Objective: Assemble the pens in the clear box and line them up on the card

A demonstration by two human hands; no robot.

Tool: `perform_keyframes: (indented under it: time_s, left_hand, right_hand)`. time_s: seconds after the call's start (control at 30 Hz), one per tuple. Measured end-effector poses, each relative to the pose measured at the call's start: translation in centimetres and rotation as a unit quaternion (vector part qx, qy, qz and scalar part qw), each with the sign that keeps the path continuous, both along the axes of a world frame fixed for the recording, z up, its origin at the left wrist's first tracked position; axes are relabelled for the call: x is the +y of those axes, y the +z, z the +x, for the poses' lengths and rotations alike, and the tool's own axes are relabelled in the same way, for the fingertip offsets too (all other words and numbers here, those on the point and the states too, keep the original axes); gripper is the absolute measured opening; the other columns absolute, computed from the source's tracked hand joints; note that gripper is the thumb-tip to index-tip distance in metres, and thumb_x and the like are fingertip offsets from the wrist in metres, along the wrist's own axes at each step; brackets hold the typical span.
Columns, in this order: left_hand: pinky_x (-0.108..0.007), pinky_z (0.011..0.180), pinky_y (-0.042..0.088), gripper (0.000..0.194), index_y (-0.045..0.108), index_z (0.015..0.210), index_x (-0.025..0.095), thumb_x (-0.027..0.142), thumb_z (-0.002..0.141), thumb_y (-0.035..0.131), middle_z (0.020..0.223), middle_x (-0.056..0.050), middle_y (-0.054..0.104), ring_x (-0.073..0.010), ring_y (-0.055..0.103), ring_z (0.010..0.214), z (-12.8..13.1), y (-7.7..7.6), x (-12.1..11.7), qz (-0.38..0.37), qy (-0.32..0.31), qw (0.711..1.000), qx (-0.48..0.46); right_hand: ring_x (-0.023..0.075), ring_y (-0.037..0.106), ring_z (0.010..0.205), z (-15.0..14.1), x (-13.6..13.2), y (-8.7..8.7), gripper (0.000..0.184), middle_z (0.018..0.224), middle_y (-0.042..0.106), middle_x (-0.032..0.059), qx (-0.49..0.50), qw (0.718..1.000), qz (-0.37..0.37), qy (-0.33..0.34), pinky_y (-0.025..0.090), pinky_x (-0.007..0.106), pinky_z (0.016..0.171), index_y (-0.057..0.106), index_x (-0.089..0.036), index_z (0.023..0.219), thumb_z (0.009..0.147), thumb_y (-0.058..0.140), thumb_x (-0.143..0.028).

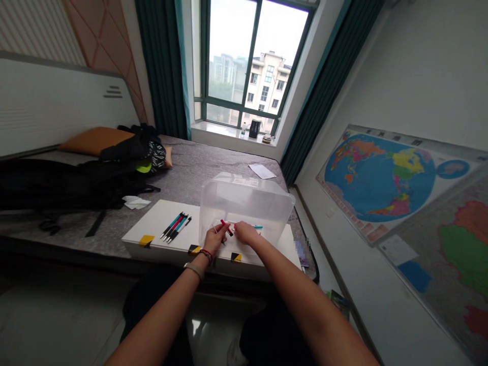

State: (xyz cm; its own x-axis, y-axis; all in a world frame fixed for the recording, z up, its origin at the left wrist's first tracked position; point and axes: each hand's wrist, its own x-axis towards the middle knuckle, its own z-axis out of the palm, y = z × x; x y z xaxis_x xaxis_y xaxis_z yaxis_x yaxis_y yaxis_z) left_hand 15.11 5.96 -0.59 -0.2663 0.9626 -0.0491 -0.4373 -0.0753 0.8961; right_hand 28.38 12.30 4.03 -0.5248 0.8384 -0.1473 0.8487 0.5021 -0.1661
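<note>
At the mouth of a clear plastic bin [244, 201] tipped on its side, my two hands are close together. My left hand [214, 241] is closed on a red pen part [223, 222], with its lower end dark. A thin piece also shows by those fingers, too small to name. My right hand [246, 234] is pinched around something small with a bit of red showing, mostly hidden by the fingers. Inside the bin, a light-blue pen part [258, 227] lies behind my right hand. To the left, several click pens [176, 227] in red, blue and black lie side by side.
Pens and bin rest on a white flat surface [152, 223] with yellow-and-black tape patches, at the bed's edge. Crumpled tissue [136, 202], a black bag [76, 183] and an orange pillow [95, 140] are at left. A white paper [262, 171] lies behind the bin.
</note>
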Motion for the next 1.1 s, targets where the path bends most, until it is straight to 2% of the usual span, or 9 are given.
perform_keyframes:
  time_s: [0.1, 0.2, 0.27, 0.37, 0.47, 0.63, 0.8, 0.97, 1.1]
  left_hand:
    - [-0.020, 0.045, 0.033, 0.049, 0.072, 0.086, 0.011, 0.052, 0.060, 0.079, 0.050, 0.007, 0.042, -0.0039, 0.031, 0.045, 0.0, 0.5, -0.1, -0.001, -0.006, 1.000, -0.004]
    - [-0.020, 0.046, 0.034, 0.049, 0.072, 0.086, 0.011, 0.052, 0.060, 0.078, 0.054, 0.004, 0.050, -0.0042, 0.032, 0.046, -0.1, 0.6, -0.2, -0.002, -0.012, 1.000, 0.001]
    - [-0.021, 0.046, 0.034, 0.048, 0.071, 0.085, 0.011, 0.051, 0.060, 0.079, 0.064, -0.001, 0.060, -0.0038, 0.033, 0.047, -0.1, 0.5, -0.1, -0.006, -0.011, 1.000, 0.000]
    - [-0.021, 0.047, 0.035, 0.047, 0.070, 0.086, 0.011, 0.050, 0.060, 0.079, 0.076, -0.005, 0.066, -0.0032, 0.037, 0.047, -0.1, 0.3, 0.2, -0.016, 0.001, 1.000, -0.005]
    - [-0.021, 0.047, 0.036, 0.049, 0.070, 0.088, 0.011, 0.050, 0.060, 0.079, 0.076, -0.003, 0.064, -0.0020, 0.038, 0.046, -0.1, 0.2, 0.4, -0.024, 0.023, 0.999, -0.025]
    - [-0.020, 0.047, 0.037, 0.048, 0.068, 0.092, 0.012, 0.049, 0.063, 0.078, 0.072, 0.000, 0.060, 0.0003, 0.031, 0.043, -0.3, 0.3, 0.4, -0.024, 0.010, 0.997, -0.078]
    - [-0.019, 0.045, 0.035, 0.045, 0.066, 0.096, 0.014, 0.051, 0.071, 0.072, 0.069, 0.003, 0.057, 0.0008, 0.026, 0.040, -1.0, 0.7, -0.1, -0.003, -0.015, 0.992, -0.127]
    - [-0.019, 0.043, 0.031, 0.041, 0.066, 0.099, 0.013, 0.048, 0.077, 0.067, 0.067, 0.004, 0.054, 0.0008, 0.024, 0.039, -2.1, 2.1, 0.0, 0.009, -0.086, 0.986, -0.146]
    - [-0.019, 0.042, 0.031, 0.040, 0.066, 0.098, 0.013, 0.047, 0.077, 0.067, 0.066, 0.004, 0.054, 0.0005, 0.025, 0.038, -2.6, 2.9, 0.4, 0.009, -0.101, 0.988, -0.114]
  right_hand:
    - [0.0229, 0.063, 0.096, 0.5, -0.1, 0.5, 0.023, 0.110, 0.065, 0.0160, 0.052, 0.998, 0.012, -0.023, 0.044, 0.029, 0.078, 0.062, -0.013, 0.105, 0.090, 0.053, -0.028]
    - [0.0165, 0.065, 0.080, 1.2, 0.2, 1.3, 0.017, 0.091, 0.070, 0.0083, 0.155, 0.985, -0.024, -0.066, 0.044, 0.025, 0.071, 0.063, -0.016, 0.099, 0.091, 0.049, -0.023]
    - [0.0137, 0.064, 0.071, 1.5, 0.4, 1.5, 0.016, 0.081, 0.071, 0.0048, 0.203, 0.974, -0.035, -0.095, 0.043, 0.022, 0.068, 0.065, -0.016, 0.094, 0.089, 0.050, -0.018]
    - [0.0151, 0.062, 0.076, 1.8, 0.3, 1.0, 0.012, 0.081, 0.071, 0.0060, 0.209, 0.968, 0.024, -0.137, 0.042, 0.023, 0.070, 0.067, -0.016, 0.084, 0.084, 0.056, -0.014]
    - [0.0158, 0.061, 0.080, 1.8, -0.3, -0.1, 0.013, 0.085, 0.071, 0.0072, 0.213, 0.962, 0.055, -0.159, 0.041, 0.024, 0.072, 0.068, -0.016, 0.087, 0.085, 0.056, -0.017]
    - [0.0156, 0.061, 0.079, 1.5, -1.7, -1.5, 0.014, 0.085, 0.070, 0.0051, 0.226, 0.970, 0.012, -0.088, 0.041, 0.025, 0.076, 0.069, -0.017, 0.093, 0.083, 0.059, -0.017]
    - [0.0165, 0.060, 0.083, 1.0, -2.2, -1.6, 0.015, 0.088, 0.068, 0.0052, 0.197, 0.980, -0.005, -0.006, 0.042, 0.026, 0.079, 0.070, -0.017, 0.092, 0.079, 0.063, -0.015]
    - [0.0179, 0.057, 0.092, 0.6, -2.3, -1.4, 0.017, 0.096, 0.064, 0.0063, 0.176, 0.984, -0.002, 0.021, 0.041, 0.028, 0.084, 0.071, -0.018, 0.096, 0.080, 0.065, -0.020]
    - [0.0169, 0.057, 0.093, 0.3, -2.2, -1.6, 0.024, 0.099, 0.062, 0.0049, 0.208, 0.977, -0.007, 0.041, 0.041, 0.028, 0.085, 0.068, -0.021, 0.104, 0.080, 0.067, -0.020]
